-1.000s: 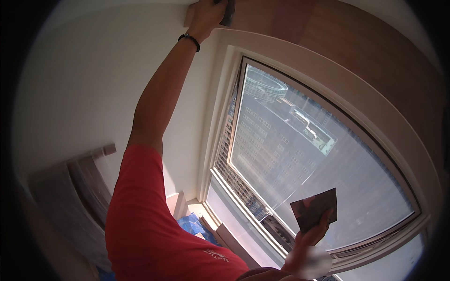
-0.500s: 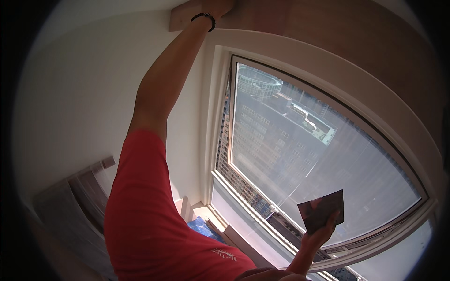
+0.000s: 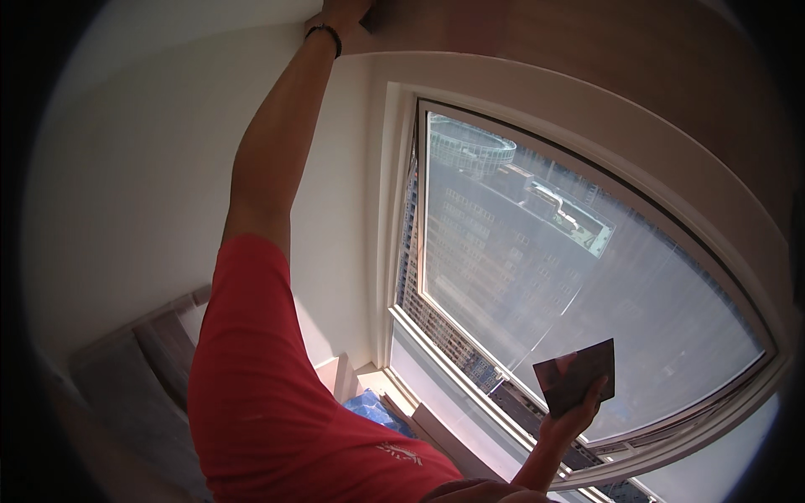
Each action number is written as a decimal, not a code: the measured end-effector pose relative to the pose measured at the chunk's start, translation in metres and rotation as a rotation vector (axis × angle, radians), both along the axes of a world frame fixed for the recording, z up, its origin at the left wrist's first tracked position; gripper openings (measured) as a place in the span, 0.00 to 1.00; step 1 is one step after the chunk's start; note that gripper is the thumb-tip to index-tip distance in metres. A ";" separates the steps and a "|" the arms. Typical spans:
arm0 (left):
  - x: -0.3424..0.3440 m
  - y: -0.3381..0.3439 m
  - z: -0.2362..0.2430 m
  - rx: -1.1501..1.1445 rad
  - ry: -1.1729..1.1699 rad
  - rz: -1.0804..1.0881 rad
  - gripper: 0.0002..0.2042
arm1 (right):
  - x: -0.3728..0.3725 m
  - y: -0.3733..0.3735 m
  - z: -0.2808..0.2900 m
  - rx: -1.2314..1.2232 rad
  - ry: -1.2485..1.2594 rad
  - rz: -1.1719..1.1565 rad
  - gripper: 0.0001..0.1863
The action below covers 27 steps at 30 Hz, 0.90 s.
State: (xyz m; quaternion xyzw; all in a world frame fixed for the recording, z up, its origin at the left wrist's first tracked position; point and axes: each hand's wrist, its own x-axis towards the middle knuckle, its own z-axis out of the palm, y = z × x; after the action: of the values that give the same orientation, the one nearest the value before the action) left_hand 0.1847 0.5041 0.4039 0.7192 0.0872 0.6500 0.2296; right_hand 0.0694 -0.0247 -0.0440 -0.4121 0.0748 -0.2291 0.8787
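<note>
My left arm stretches up to the top of the view, where my left hand (image 3: 342,12), cut off by the edge, is closed on a dark flat tool (image 3: 366,20) at the wooden panel (image 3: 537,33) above the window. A black bracelet (image 3: 325,38) circles that wrist. Low on the right, my right hand (image 3: 577,412) grips a square, dark flat plate (image 3: 562,381) in front of the window glass, its thumb lying over the plate's face.
A large window (image 3: 520,268) fills the right side, with buildings outside. A pale wall (image 3: 126,184) stands left, with plastic-covered dark furniture (image 3: 117,386) low beside it. Blue sheeting (image 3: 377,412) and light boards (image 3: 331,373) lie by the sill.
My left hand went upward between the first two frames, then moved left along the panel, with the dark tool showing again. The plate in my right hand shifted slightly rightward from the first frame.
</note>
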 end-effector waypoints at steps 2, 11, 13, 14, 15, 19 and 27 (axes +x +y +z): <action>0.000 -0.003 0.005 0.018 -0.006 -0.007 0.25 | -0.003 -0.007 -0.002 -0.003 0.000 -0.003 0.34; 0.000 -0.058 0.020 -0.025 0.017 -0.016 0.23 | -0.023 -0.044 -0.011 0.030 -0.026 0.033 0.34; -0.010 -0.080 0.017 0.010 -0.009 0.012 0.23 | -0.027 -0.051 -0.011 0.045 -0.012 0.005 0.34; -0.015 -0.090 0.016 0.015 -0.003 0.006 0.22 | -0.029 -0.054 -0.011 0.051 -0.004 -0.008 0.34; -0.021 -0.100 0.015 0.020 0.004 -0.002 0.21 | -0.032 -0.058 -0.012 0.044 -0.004 0.004 0.35; -0.038 -0.141 0.009 0.024 0.013 -0.040 0.20 | -0.042 -0.071 -0.012 0.042 -0.007 0.010 0.36; -0.073 -0.227 0.000 0.140 -0.010 -0.011 0.17 | -0.054 -0.095 -0.015 0.044 -0.004 -0.027 0.35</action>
State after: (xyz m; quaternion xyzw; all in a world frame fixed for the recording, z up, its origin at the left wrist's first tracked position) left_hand 0.1113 0.2775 0.4034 0.7307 0.0365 0.6568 0.1828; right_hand 0.0157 -0.1198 -0.0589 -0.3910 0.0839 -0.2401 0.8846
